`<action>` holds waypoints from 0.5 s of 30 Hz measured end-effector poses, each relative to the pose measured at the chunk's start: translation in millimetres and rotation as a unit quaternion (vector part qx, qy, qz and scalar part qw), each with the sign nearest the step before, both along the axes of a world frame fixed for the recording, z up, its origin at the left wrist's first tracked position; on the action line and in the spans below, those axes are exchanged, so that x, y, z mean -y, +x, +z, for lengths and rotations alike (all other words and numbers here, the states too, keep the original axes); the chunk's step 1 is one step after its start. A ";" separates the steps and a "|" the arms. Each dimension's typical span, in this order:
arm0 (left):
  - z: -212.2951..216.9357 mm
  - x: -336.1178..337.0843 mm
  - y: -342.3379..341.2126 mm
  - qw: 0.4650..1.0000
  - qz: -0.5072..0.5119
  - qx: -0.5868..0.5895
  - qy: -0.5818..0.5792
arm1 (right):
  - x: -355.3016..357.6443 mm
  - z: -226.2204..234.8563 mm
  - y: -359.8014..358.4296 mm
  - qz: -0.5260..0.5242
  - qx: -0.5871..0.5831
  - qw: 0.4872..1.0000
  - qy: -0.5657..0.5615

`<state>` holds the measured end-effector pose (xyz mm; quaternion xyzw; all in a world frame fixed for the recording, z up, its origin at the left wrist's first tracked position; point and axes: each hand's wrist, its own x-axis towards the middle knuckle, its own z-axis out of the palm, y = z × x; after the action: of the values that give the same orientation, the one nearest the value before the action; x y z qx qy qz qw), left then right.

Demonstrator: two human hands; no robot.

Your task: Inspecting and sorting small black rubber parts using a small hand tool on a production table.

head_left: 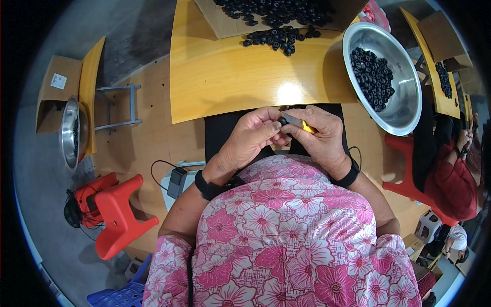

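In front of my lap, just off the near edge of the yellow table (230,77), my two hands meet. Between thumb and fingers, my left hand (248,135) pinches a small round black part (282,121). My right hand (323,133) is closed on a small knife (308,127) with a yellow handle, its grey blade lying against the part. The fingers partly cover both things. Similar black parts (279,40) spill from an open cardboard box (220,23) at the far side of the table.
A steel bowl (411,97) with many black parts overhangs the table's right end. Red stools (120,217) stand at left, and a person in red (452,179) sits at right. Another steel bowl (68,135) and a carton (64,79) are far left.
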<state>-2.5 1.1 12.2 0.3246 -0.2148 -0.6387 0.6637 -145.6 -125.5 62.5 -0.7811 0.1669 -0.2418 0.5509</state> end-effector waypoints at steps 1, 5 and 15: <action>-2.1 0.0 1.2 1.000 0.001 0.000 0.000 | 0.2 1.2 0.1 -0.002 0.001 1.000 -0.020; -2.4 0.8 1.3 0.999 -0.007 -0.030 0.008 | 2.3 -4.1 -0.9 -0.008 0.012 0.996 -0.084; -1.8 1.7 -0.7 0.996 0.022 -0.077 0.036 | 0.9 -5.0 -0.1 -0.019 0.046 0.983 -0.179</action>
<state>-3.2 -0.5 10.5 0.3030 -0.1325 -0.6545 0.6799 -145.7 -126.3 57.5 -0.8516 0.1101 -0.3140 0.4050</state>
